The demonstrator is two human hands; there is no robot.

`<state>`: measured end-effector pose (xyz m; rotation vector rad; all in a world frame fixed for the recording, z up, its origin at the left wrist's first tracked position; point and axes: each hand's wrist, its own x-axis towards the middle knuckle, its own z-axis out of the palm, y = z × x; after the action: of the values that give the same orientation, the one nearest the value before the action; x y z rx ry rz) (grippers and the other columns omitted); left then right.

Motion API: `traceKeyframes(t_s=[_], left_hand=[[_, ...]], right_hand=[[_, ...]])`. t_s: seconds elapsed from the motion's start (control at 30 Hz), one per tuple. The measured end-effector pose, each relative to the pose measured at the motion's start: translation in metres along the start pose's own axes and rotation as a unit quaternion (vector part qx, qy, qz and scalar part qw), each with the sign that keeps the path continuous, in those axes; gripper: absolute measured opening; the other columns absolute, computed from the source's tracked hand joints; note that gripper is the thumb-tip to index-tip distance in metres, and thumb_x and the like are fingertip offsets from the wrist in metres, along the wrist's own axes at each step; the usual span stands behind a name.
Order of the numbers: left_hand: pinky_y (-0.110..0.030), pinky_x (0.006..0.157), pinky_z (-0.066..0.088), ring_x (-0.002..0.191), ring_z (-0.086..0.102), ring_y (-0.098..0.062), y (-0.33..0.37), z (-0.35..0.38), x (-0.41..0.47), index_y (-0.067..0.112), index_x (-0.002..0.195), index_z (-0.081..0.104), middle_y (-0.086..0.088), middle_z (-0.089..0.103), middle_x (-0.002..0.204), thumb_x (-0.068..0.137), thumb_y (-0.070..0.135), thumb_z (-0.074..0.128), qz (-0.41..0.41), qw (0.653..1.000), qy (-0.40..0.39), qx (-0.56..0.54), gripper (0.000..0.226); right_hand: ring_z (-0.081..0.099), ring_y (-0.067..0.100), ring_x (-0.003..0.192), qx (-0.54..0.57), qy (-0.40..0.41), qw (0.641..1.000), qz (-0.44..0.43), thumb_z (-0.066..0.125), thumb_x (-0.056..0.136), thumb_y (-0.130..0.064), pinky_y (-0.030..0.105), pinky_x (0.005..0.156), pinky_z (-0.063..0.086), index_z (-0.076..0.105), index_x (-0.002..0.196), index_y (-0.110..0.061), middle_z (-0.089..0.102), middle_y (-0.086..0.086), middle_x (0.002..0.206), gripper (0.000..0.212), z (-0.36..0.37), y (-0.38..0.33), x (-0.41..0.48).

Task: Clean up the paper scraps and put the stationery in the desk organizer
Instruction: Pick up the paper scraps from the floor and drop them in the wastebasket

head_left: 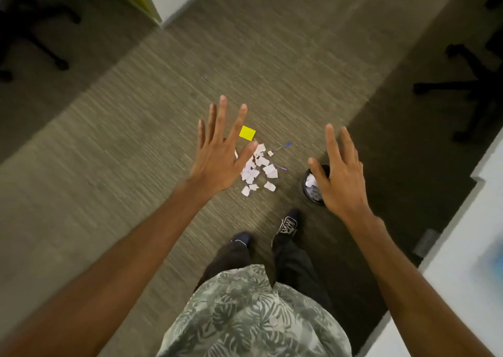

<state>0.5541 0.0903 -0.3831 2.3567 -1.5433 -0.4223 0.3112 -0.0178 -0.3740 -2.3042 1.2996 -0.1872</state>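
Observation:
Several torn white paper scraps (258,170) lie in a heap on the carpet in front of my feet. A yellow sticky-note pad (247,133) rests just beyond the heap. Two blue pens lie beside it, one (284,146) to the upper right and one (280,167) at the heap's right edge. A small black bin (313,186) with white paper inside stands to the right. My left hand (221,155) hovers high above the heap's left side, fingers spread, empty. My right hand (341,174) hovers over the bin, also spread and empty, hiding part of it.
I stand on grey-brown carpet (136,139), my shoes (287,224) just short of the heap. Black office-chair bases sit at the far left (35,38) and far right (468,93). A white desk edge (462,248) runs along the right side. A wall corner (160,5) is at the top.

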Motion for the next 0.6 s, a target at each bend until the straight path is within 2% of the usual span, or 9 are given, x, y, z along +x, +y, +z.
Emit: traceKeyframes(t_s=[0.27, 0.43, 0.6], left_hand=[[-0.060, 0.121, 0.011, 0.154, -0.008, -0.033, -0.021, 0.054, 0.019, 0.029, 0.159, 0.003, -0.011, -0.013, 0.167, 0.100, 0.060, 0.033, -0.098, 0.995, 0.003, -0.019, 0.073], [-0.054, 0.122, 0.020, 0.154, 0.001, -0.033, -0.053, 0.106, 0.032, 0.029, 0.159, 0.002, -0.013, -0.010, 0.167, 0.093, 0.066, 0.038, -0.122, 0.992, -0.028, -0.004, 0.084], [-0.054, 0.114, 0.030, 0.154, 0.006, -0.031, -0.100, 0.181, 0.055, 0.034, 0.158, 0.000, -0.008, -0.012, 0.167, 0.086, 0.060, 0.059, -0.152, 0.984, -0.090, -0.033, 0.097]], right_hand=[[0.016, 0.036, 0.150, 0.027, -0.099, 0.994, -0.040, 0.042, 0.099, -0.051, 0.055, 0.116, 0.024, 0.003, 0.159, -0.030, 0.007, 0.014, 0.166, 0.074, 0.072, 0.037, 0.067], [0.023, 0.040, 0.146, 0.042, -0.139, 0.989, -0.029, 0.057, 0.096, -0.046, 0.054, 0.111, 0.031, 0.009, 0.159, -0.024, 0.018, 0.021, 0.162, 0.082, 0.140, 0.052, 0.100], [0.032, 0.038, 0.143, 0.027, -0.186, 0.982, -0.007, 0.066, 0.087, -0.049, 0.053, 0.106, 0.038, 0.013, 0.159, -0.025, 0.021, 0.016, 0.161, 0.093, 0.243, 0.081, 0.124]])
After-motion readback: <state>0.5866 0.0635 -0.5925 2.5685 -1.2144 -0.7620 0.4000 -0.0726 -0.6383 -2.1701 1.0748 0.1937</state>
